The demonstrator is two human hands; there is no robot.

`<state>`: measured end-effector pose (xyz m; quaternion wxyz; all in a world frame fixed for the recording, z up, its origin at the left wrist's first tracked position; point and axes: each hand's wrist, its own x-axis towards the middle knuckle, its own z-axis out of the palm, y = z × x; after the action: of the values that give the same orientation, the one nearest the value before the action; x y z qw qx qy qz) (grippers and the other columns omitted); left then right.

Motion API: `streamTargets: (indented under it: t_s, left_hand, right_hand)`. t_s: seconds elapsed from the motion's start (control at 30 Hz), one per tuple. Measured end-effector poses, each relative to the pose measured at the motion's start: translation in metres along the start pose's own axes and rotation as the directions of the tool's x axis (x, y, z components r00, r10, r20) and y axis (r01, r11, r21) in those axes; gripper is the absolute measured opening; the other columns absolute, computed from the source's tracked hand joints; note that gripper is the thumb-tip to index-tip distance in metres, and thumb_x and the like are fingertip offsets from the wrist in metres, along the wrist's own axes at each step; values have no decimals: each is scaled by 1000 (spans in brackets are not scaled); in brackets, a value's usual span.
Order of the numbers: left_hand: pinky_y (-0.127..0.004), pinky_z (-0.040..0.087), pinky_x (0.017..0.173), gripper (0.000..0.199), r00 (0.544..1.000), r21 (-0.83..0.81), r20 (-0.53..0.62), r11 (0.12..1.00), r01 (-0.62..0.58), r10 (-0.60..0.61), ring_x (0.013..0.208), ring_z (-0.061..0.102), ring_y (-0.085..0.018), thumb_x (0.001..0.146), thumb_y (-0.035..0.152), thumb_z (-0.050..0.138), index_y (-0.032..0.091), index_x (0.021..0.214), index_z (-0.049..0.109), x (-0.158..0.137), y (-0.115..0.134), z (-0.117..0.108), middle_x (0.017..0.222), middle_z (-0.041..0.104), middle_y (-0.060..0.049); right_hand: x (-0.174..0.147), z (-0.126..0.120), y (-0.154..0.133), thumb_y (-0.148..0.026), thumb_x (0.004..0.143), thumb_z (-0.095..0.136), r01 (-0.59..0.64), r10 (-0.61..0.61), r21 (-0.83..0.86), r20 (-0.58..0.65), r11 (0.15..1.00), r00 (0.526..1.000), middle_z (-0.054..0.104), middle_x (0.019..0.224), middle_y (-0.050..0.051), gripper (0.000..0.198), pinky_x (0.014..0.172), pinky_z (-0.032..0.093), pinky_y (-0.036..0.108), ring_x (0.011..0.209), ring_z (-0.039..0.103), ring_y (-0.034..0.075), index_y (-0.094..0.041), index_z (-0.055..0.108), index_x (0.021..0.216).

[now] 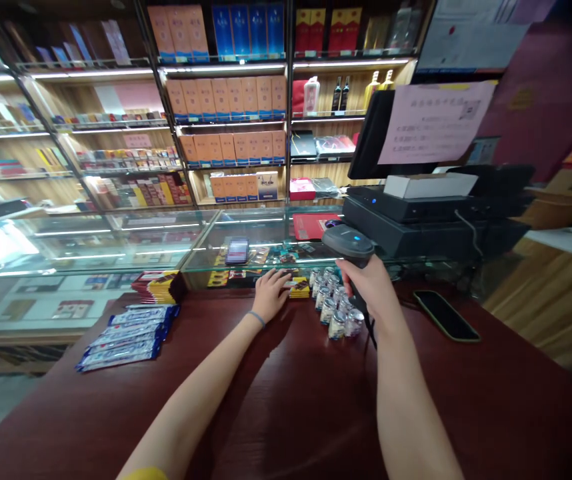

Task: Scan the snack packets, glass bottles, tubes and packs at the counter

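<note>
My right hand (373, 287) grips a dark barcode scanner (349, 243) by its handle, with the scanner's head above the glass edge. A blue light glows on top of the scanner. Below it stand several small clear jars (336, 303) with silver lids, grouped in rows. Left of the jars, my left hand (271, 297) reaches forward with its fingers stretched out by the glass counter's edge. Its fingertips are beside a small stack of yellow packets (300, 288); whether they touch it is hard to tell.
On the dark red tabletop (276, 400) lie blue-and-white long packets (129, 337), yellow-and-red packs (159, 287) and a phone (447, 315). Behind stand a glass counter (261, 230), a monitor (373, 133) bearing a paper sign, and shelves of boxed goods (226, 97).
</note>
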<state>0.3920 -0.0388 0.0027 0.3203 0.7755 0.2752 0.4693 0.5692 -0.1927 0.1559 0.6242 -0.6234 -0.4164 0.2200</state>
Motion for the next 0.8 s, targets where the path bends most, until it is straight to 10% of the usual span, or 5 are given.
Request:
streamTargets:
  t_s: [0.5,0.8]
  left_hand:
    - [-49,18,121,38,948,332,-316,941,71,39,139,41,-34,74,25,76,32,111,73,-32,-25,-218,135,62,-8]
    - [-52,23,120,57,982,849,-176,495,187,-69,147,30,-36,89,27,57,20,145,52,-46,-62,-299,155,42,-16]
  right_hand:
    - [-31,98,10,-45,78,68,102,-71,-157,193,982,979,55,46,-5,27,46,44,29,40,54,18,-23,57,90]
    - [-59,158,38,-40,79,65,298,-177,-241,420,924,890,73,85,5,42,59,49,30,61,67,22,-21,58,116]
